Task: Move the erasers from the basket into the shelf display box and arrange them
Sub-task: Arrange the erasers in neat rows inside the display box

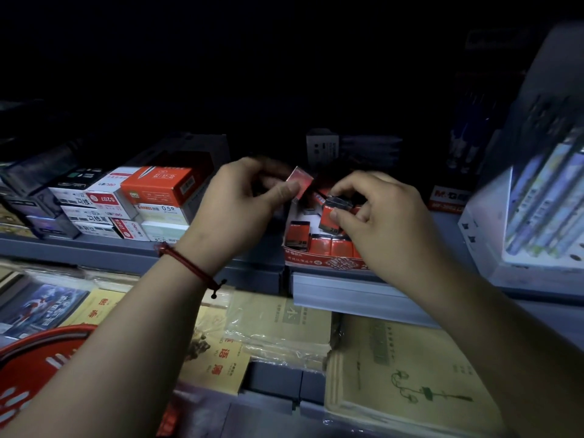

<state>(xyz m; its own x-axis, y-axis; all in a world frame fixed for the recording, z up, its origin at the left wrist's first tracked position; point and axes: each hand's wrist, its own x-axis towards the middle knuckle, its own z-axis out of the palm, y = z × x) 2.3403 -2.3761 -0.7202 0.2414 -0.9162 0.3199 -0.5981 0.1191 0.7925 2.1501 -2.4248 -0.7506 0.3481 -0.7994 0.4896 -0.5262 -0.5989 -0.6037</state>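
Two hands are working over the display box (319, 257) on the shelf (126, 251), and both are busy. The left hand (240, 203) is pinching one red eraser (298, 181) at its lower edge, tilting it upright just above the box's far corner, at about ten o'clock of the box. The right hand (379, 213) is gripping a dark-topped eraser (331, 213) between thumb and fingertips, over the middle of the box. A front row of erasers (331, 246) is already standing side by side along the near wall; behind it a few are lying loose and askew.

To do this well, each piece should probably be lowered flat-faced against its neighbour, labels one way, closing gaps from the front row backward, one hand steadying while the other seats.

The red basket (41, 358) is sitting at seven o'clock, low in view, its contents hidden. The shelf is grey and crowded: stacked refill boxes (126, 203) at nine o'clock, exercise books (395, 390) below. The room is very dim, the upper shelving lost in darkness.
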